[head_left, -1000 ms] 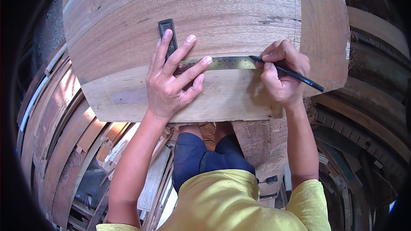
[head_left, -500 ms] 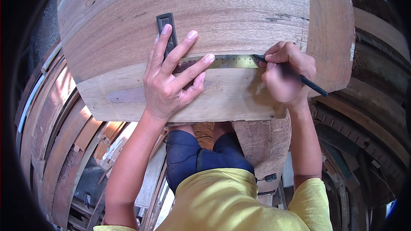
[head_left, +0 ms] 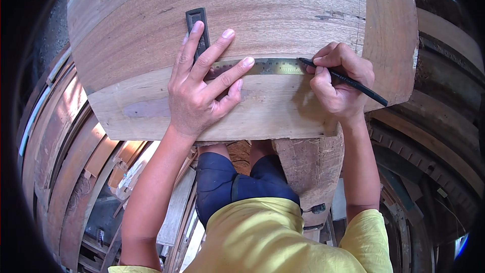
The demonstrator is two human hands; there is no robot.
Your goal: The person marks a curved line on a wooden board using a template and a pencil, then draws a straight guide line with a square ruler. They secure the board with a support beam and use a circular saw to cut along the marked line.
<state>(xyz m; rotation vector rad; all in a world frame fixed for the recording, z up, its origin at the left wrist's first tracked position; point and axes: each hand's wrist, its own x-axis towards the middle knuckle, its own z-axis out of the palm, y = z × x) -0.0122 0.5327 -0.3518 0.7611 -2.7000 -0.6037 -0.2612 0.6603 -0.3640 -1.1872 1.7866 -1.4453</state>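
A try square lies on a wide wooden panel (head_left: 283,25), with its black handle (head_left: 196,16) pointing away from me. Its brass-coloured ruled blade (head_left: 277,65) runs to the right. My left hand (head_left: 194,91) rests over the corner of the square, fingers spread, pressing on handle and blade and hiding part of both. In my right hand (head_left: 343,78) a slim black pen (head_left: 356,85) is pinched between thumb and fingers. Its tip touches or hovers just above the far edge of the blade, near the blade's right end, which my hand covers.
Below the panel's near edge stands a thick rough timber (head_left: 310,172). Long boards (head_left: 76,172) are stacked on the left, with smaller offcuts (head_left: 124,164) near them. More planks (head_left: 444,126) lie on the right. My legs (head_left: 245,182) are close to the panel's near edge.
The square has slid slightly away from me under my left hand. My right hand has moved the pen tip a little farther away too, along with the blade's edge.
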